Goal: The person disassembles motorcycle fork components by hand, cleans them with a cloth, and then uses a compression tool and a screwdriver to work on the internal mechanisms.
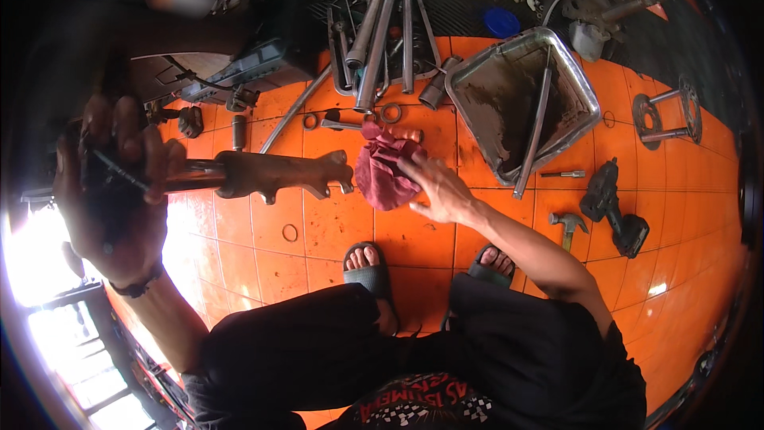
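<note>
My left hand (119, 191) is closed around the dark upper end of a motorcycle fork leg (278, 173), holding it sideways above the floor. Its shiny inner tube shows beside my fingers, and the worn lower casting points right. The casting's bracketed end is close to a crumpled red rag (386, 175). My right hand (444, 191) reaches in from the right, its fingers on the rag's right side and the thumb apart below. The fingertips' exact grip on the cloth is hard to make out.
On orange tiles (414, 231) stands a metal pan (493, 111) with brown sludge and a tube (535, 127) across it. Right lie a hammer (569, 227), a cordless impact driver (613, 207) and a flanged part (668, 115). Ahead, long tubes (380, 40) rest over a tool tray (342, 72).
</note>
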Action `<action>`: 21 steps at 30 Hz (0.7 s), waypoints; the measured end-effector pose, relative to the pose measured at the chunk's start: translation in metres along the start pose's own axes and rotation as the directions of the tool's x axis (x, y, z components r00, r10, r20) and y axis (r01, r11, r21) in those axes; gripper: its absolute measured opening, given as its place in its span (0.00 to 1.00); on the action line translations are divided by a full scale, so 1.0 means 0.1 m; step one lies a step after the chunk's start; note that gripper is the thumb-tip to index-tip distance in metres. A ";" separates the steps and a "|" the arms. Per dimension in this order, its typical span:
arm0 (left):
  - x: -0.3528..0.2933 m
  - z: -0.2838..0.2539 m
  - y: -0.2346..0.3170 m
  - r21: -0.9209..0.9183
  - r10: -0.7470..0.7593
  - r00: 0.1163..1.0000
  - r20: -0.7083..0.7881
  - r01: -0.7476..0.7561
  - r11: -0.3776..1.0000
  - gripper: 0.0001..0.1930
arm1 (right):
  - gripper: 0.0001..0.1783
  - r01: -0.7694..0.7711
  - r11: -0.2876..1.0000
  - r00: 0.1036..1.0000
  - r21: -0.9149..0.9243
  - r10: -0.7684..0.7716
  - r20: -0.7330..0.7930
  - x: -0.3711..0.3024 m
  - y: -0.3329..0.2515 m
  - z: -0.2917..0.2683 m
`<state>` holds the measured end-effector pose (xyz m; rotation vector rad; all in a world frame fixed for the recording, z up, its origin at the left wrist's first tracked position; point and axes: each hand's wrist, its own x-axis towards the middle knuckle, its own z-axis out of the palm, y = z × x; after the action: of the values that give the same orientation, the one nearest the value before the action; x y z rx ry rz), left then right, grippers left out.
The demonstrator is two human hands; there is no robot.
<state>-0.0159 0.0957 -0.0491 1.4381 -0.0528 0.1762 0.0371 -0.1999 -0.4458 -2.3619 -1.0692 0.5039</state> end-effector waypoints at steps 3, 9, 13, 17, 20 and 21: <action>0.12 0.08 -0.26 -0.016 -0.032 0.999 0.028 0.033 0.999 0.18 | 0.41 0.371 0.919 0.888 -0.137 -0.307 0.344 -0.08 -0.03 0.18; 0.46 0.41 -0.91 -0.079 -0.303 0.933 -0.194 0.293 0.953 0.18 | 0.46 0.149 0.865 0.985 0.479 -0.089 -0.146 -0.20 -0.26 0.16; 0.83 0.48 -1.26 -0.181 -0.524 0.851 0.021 0.519 0.835 0.21 | 0.49 0.193 0.620 0.955 0.761 0.058 -0.290 -0.12 -0.59 -0.17; 1.12 0.43 -1.72 -0.163 -0.639 0.768 0.047 0.637 0.753 0.29 | 0.33 0.044 0.451 0.985 0.892 0.128 -0.113 -0.04 -0.86 -0.09; 1.06 0.21 -2.17 -0.133 -0.596 0.801 0.052 0.597 0.791 0.37 | 0.24 -0.024 0.397 0.939 0.918 0.325 -0.115 0.10 -0.85 0.29; 0.97 0.24 -2.25 -0.127 -0.635 0.772 0.023 0.632 0.764 0.41 | 0.21 -0.046 0.370 0.914 0.928 0.391 -0.111 0.12 -0.78 0.38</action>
<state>0.1157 0.0526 -0.2532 1.2511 0.4373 -0.3716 -0.0210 -0.1355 -0.4328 -1.4440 -0.1385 0.5768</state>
